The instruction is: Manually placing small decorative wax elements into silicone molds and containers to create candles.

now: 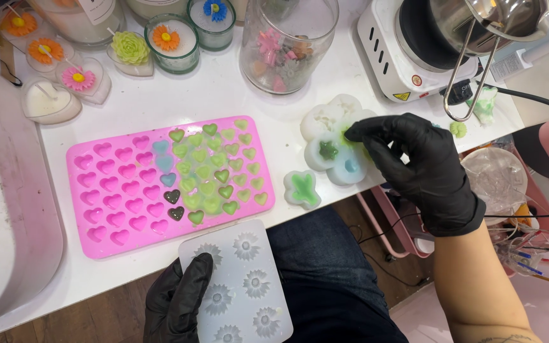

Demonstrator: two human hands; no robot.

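Pinching at the edge of a white flower-shaped mold [335,143], the right hand [417,168] in a black glove has its fingers [358,133] closed on the rim where green wax stains it; this mold sits on the white surface [236,95] near the front edge, just right of a pink heart tray [166,184]. The left hand [176,305], also gloved in black, grips the lower left corner of a clear flat mold [246,286] with daisy-shaped hollows, thumb on top, and that mold overhangs the front edge of the surface above the person's lap. The pink tray holds many green hearts, a few blue ones and 2 dark ones on its right half. A small mold with a green star shape [302,189] lies between the tray and the white mold. Behind stand a glass jar [286,44], flower-topped candles [171,41] and a white hot plate [414,57] with a metal pitcher [497,19].
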